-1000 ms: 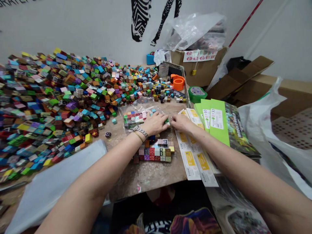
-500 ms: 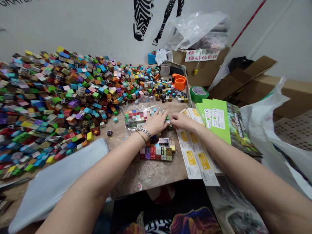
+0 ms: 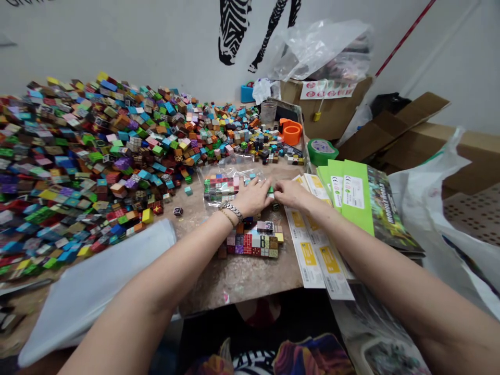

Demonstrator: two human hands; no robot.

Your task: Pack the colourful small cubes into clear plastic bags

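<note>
A clear plastic bag [image 3: 209, 179] with rows of colourful printed cubes in it lies flat on the table. My left hand [image 3: 253, 198], with a watch at its wrist, rests palm down over the bag's right part, fingers stretched out. Just to its right, my right hand [image 3: 291, 194] is closed with fingertips pinched together at the bag's right end. Whatever those fingertips hold is hidden. Small green cubes [image 3: 271, 191] show between the two hands. Closer to me, beneath my left wrist, sits a block of stacked cubes [image 3: 252, 245], partly covered by the hand.
A big heap of loose cubes [image 3: 97, 151] fills the left and back. Flat plastic bags [image 3: 105, 281] lie front left. Sticker sheets [image 3: 312, 255], green cards [image 3: 351, 192] and green tape [image 3: 322, 151] are on the right. An orange tape holder [image 3: 291, 131] and cardboard boxes [image 3: 339, 112] stand behind.
The view has shifted slightly, so everything appears a little further right. Both hands stay at the bag in nearly the same pose.
</note>
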